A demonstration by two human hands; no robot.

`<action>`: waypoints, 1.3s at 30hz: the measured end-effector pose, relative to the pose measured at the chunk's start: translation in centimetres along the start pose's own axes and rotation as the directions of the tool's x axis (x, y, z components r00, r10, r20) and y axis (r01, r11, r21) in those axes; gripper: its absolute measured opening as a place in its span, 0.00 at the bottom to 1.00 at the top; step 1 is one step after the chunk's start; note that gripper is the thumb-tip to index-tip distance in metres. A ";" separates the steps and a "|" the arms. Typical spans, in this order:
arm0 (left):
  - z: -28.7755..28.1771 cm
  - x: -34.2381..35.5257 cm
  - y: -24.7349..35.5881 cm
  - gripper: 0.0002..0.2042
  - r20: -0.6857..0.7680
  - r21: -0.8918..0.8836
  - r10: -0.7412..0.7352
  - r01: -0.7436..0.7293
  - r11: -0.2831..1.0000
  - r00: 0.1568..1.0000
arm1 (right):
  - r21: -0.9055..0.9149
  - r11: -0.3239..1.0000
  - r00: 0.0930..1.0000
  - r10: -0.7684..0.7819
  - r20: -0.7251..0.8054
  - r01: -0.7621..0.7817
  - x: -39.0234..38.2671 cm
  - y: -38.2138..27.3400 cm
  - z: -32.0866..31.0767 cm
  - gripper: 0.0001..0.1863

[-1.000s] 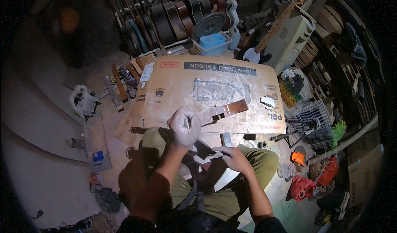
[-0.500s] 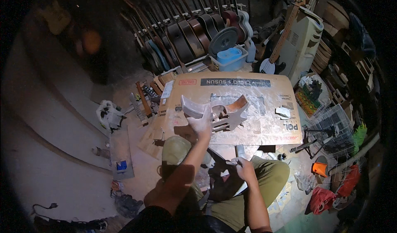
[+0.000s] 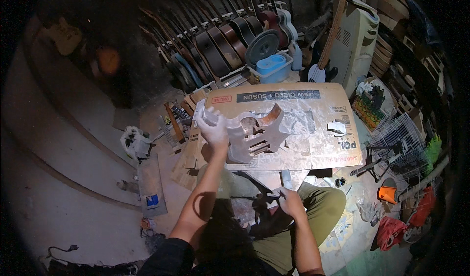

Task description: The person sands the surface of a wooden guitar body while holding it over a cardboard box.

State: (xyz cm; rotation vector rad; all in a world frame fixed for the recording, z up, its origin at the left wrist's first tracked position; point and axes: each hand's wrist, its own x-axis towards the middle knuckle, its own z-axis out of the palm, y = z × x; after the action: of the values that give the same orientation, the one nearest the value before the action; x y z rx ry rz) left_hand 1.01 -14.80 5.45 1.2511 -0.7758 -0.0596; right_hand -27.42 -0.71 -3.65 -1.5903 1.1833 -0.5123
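Observation:
A pale, dust-covered electric guitar body [image 3: 237,138] is tilted up over a flat cardboard sheet [image 3: 333,97]. Cut-out slots and a curved horn with a bare brown patch show on it. My left hand [image 3: 215,130] grips its left end, fingers wrapped round the edge. Low over my lap, my right hand [image 3: 290,201] is closed, with a thin pale piece [image 3: 273,195] poking out from the fingers; its kind I cannot make out. A small whitish crumpled scrap [image 3: 337,127] lies on the cardboard's right part.
Many guitars [image 3: 215,48] stand in a row behind the cardboard, beside a blue tub [image 3: 270,64]. Tools and wooden pieces [image 3: 174,122] lie at the left. To the right are a wire cage [image 3: 399,141], a tripod-like stand [image 3: 370,164] and an orange object [image 3: 387,193].
My left hand has shifted left and nearer with the guitar body, which is turned to show more of its edge. My right hand stays low, nearly in place. The whole view has shifted slightly.

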 end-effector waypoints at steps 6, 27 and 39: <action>-0.7 -6.4 -2.9 0.39 0.105 0.355 -0.297 0.244 0.903 0.949 | -0.032 0.999 1.000 -0.023 0.005 0.023 0.6 1.0 0.3 0.18; -2.6 1.9 3.5 0.04 0.251 -0.221 -0.029 0.087 0.971 0.968 | -0.203 0.967 0.988 -0.147 0.042 0.153 1.4 2.1 2.0 0.18; -2.5 1.4 1.7 0.04 0.257 -0.298 0.070 0.010 0.955 0.964 | -0.181 0.966 0.983 -0.179 0.038 0.183 1.1 1.5 1.8 0.16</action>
State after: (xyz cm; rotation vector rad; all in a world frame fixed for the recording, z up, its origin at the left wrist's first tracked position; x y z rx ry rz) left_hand 2.81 -12.78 7.40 0.9536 -0.9781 -0.3141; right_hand -26.21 -0.81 -5.95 -1.8697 1.1006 -0.5136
